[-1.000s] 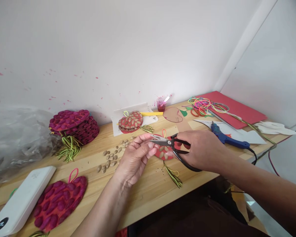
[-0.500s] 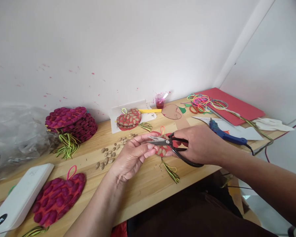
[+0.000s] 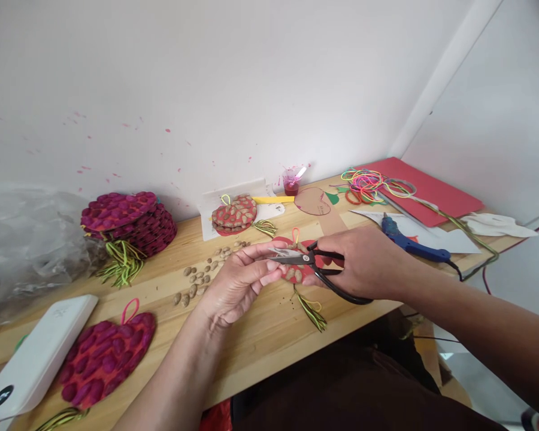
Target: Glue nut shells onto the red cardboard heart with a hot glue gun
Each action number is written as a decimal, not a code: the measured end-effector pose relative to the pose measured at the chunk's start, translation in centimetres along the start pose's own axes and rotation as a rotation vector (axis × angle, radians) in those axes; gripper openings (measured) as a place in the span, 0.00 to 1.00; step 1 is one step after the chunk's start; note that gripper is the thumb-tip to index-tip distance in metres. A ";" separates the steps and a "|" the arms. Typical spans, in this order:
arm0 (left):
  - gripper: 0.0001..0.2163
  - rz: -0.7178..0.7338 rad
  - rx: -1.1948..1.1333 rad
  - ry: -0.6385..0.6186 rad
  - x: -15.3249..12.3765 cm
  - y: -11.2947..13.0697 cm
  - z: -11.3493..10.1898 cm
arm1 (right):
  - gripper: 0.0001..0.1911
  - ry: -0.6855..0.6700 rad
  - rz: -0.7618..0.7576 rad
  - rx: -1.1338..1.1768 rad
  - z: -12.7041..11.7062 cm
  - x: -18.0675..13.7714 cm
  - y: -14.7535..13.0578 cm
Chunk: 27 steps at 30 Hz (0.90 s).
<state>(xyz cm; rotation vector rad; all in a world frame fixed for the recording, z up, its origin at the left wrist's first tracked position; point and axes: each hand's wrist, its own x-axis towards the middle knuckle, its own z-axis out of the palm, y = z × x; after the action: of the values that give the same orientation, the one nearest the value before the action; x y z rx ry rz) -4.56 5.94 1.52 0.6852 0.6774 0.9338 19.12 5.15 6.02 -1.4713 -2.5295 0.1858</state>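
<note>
The right hand (image 3: pixel 363 260) has its fingers closed around the looped handles of a pair of black-handled metal scissors (image 3: pixel 306 258), which are held in the air above the pale, light-grained wooden table (image 3: pixel 260 359). The handles are wide, smooth, glossy black bows; ahead of them a round pivot shows bright against the metal, and the short tapering blades point toward the left hand (image 3: pixel 242 281), one dark, the other catching the light, apparently slightly parted. The left hand's thumb and fingertips are drawn together right at the blade tips; whether they grip something small there, I cannot tell. Behind and below the scissors lies a flat, red heart-shaped piece (image 3: pixel 303 269), partly covered by the hands and blades, with mottled brown seeds set on its face, some bare red surface, an orange-pink cord loop (image 3: pixel 296 234) at its top and a tassel of dark and yellow-green strands (image 3: pixel 312 312) trailing from its lower point. Loose mottled brown oval seeds (image 3: pixel 193 291) are scattered on the table beyond the left wrist, and a blue plastic glue gun (image 3: pixel 415 246) rests beyond the right hand, partly over white paper (image 3: pixel 465 242).
</note>
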 end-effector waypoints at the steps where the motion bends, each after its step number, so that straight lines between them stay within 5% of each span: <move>1: 0.16 -0.001 -0.002 -0.001 0.0 0.0 0.0 | 0.24 -0.004 -0.002 -0.002 0.0 0.0 0.0; 27: 0.18 -0.052 0.025 -0.050 0.1 0.4 -0.6 | 0.27 -0.014 0.028 -0.007 -0.3 0.4 0.6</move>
<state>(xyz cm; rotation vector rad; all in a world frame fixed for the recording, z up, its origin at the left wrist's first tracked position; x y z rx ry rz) -5.13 6.28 1.45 0.7073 0.6608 0.8591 19.51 5.83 6.21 -1.5135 -2.5237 0.1925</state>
